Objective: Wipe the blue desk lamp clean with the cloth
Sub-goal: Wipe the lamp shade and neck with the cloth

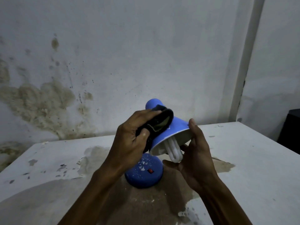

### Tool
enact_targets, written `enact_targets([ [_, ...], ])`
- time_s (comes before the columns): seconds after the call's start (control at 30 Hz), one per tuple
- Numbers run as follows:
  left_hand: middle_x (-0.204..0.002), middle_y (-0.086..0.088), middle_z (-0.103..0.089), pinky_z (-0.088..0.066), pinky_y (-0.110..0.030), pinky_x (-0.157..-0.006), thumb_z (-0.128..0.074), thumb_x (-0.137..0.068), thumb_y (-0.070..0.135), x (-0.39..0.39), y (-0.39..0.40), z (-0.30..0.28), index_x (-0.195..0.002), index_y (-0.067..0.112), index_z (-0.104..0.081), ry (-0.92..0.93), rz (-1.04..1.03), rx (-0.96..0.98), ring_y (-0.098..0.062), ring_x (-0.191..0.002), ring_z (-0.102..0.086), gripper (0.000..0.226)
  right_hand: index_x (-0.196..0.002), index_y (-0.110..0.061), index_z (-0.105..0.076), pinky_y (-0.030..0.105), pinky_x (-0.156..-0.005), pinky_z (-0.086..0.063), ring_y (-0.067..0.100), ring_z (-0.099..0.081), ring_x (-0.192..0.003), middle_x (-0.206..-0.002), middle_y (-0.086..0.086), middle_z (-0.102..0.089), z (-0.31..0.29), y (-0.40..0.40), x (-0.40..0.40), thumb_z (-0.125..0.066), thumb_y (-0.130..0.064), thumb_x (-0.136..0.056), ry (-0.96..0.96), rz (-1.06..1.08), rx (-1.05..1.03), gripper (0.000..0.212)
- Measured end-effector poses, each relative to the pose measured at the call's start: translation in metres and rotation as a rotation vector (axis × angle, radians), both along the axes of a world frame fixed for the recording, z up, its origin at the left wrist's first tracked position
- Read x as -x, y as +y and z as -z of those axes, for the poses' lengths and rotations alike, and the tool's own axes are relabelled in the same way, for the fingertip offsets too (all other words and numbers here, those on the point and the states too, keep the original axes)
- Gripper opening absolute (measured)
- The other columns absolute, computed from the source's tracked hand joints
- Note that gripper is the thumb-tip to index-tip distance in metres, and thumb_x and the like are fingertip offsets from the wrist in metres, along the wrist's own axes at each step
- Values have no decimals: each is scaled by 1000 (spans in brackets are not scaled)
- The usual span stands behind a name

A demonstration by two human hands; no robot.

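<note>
At frame centre, the left hand [129, 135] presses a gripped black cloth [159, 123] on the blue lamp shade [170, 132] while the right hand [194, 150], fingers spread, cups its rim, so hard rubbing could knock the exposed bulb [174, 150].

L hand [133, 135] rubs cloth [162, 120] on lamp [170, 132].

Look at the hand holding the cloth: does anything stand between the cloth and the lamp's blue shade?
Nothing visible does. The left hand presses the dark cloth straight onto the outside of the blue shade. The right hand steadies the shade's rim on the far side, clear of the cloth.
</note>
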State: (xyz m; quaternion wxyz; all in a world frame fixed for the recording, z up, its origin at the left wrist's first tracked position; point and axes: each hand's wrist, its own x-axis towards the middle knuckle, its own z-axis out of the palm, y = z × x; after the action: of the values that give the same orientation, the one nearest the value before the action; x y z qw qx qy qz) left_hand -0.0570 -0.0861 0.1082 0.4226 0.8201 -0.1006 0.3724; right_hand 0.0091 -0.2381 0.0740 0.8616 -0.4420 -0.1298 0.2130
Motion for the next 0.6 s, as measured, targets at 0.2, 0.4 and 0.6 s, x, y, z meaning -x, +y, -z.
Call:
enact_targets([
  [0.2,-124,1,-59,-47,-45,-95,-38,-77,5,-17,19,-20,-128,22,-61,18,-201,-219,-22,-111,-57,59,-89,-21,-79,37,-63,-59,24,-74,-76,-92,9,-75,2,-3,-6,-64,-52,-70,-6,-75,-106,40],
  [0.4,-118,5,-54,-46,-38,-94,-38,-80,10,-10,0,-32,-122,26,-64,109,-35,-353,-21,-108,-54,52,-115,-19,-73,44,-69,-62,30,-75,-90,-104,13,-76,2,-4,-9,-62,-55,-76,-18,-42,-71,54],
  [0.6,-117,8,-52,-44,-34,-92,-37,-78,13,-14,10,-46,-121,33,-64,142,-187,-429,-23,-105,-50,55,-126,-22,-62,57,-82,-55,34,-72,-99,-115,12,-73,2,1,-8,-66,-69,-74,-39,8,57,70],
])
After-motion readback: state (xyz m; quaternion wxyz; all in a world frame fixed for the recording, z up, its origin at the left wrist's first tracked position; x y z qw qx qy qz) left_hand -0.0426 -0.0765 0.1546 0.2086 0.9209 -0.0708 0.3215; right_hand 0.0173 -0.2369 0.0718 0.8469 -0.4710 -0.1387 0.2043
